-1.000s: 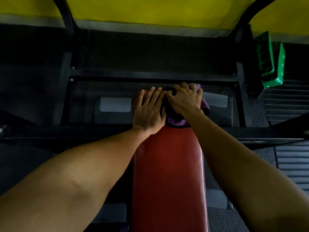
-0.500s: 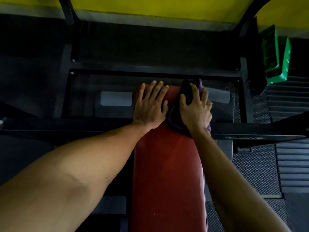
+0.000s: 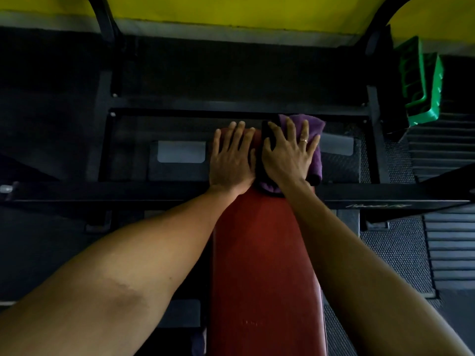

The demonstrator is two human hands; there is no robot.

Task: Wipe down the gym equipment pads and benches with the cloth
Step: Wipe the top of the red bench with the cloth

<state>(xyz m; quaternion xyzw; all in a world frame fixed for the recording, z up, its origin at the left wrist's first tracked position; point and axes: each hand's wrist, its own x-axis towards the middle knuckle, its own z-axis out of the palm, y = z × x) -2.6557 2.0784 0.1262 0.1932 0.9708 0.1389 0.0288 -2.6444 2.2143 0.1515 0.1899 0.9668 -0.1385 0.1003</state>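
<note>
A long red padded bench (image 3: 264,258) runs away from me down the middle of the view. My left hand (image 3: 231,160) lies flat on the far left part of the pad, fingers straight and together. Beside it, my right hand (image 3: 289,156) presses a purple and black cloth (image 3: 314,129) onto the far right end of the pad, fingers spread and a ring on one finger. The cloth hangs over the bench's far end and right edge. Both forearms reach in from the bottom corners.
A black steel rack frame (image 3: 231,111) surrounds the bench head, with a crossbar (image 3: 102,192) passing under my wrists. A green plastic crate (image 3: 421,83) stands at the upper right. Dark rubber floor mats (image 3: 395,253) lie to the right; a yellow wall (image 3: 231,9) runs along the top.
My right hand has slid the cloth from the middle of the bench's far end toward its right edge, fingers opening out flat. The left hand has stayed in place.
</note>
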